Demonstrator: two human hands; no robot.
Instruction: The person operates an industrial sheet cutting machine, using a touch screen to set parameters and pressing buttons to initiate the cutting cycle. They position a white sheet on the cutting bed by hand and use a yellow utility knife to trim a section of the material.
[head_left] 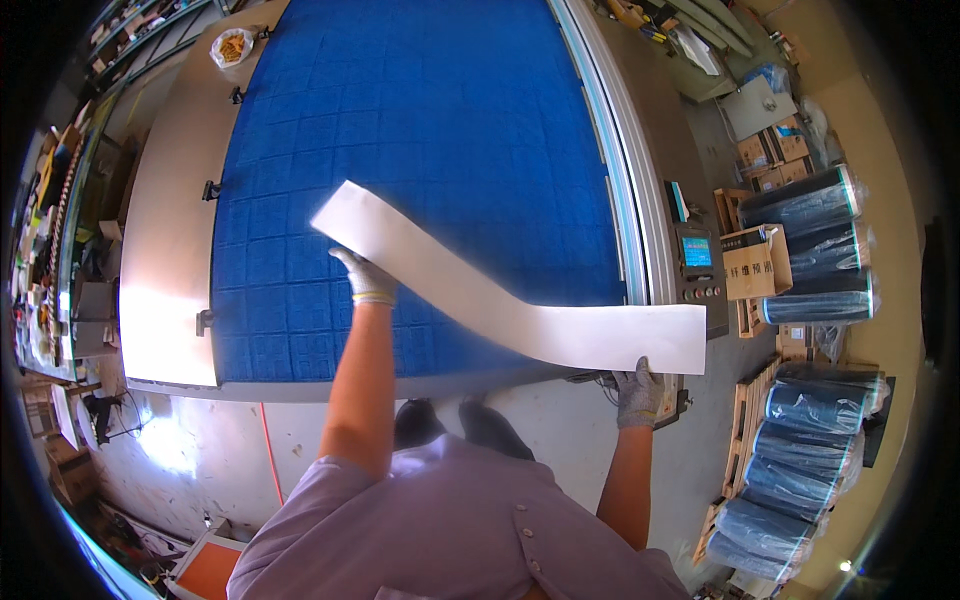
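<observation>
A blue flatbed table (430, 120), its cover marked with a grid of creases, fills the middle of the view. Above its near edge a white strip (455, 285) is held up in a bend: one end slants over the bed toward the left edge, the other reaches past the near right corner, in front of a control panel (697, 252) with a lit screen and a row of buttons.

The gloved left hand (366, 278) meets the strip's near side by the slanting end, most fingers hidden beneath it, so I cannot tell how tightly they close. The gloved right hand (637, 395) pinches the strip's near side close to its other end, one digit on top and the rest below.

Along the table's left edge runs a bare metal ledge (165, 260) with black clamps (211, 190); a clear bag (232, 47) of yellow-brown pieces sits toward its far end. A pale rail (620, 170) follows the right edge.

Beyond that side, dark rolls (805, 440) in clear plastic lie stacked near wooden pallets (745, 440), with an open cardboard box (756, 262) by the upper stack. Crowded shelving (75, 220) stands at the left, and a red line (271, 455) crosses the grey floor (340, 430) in front of the near edge
</observation>
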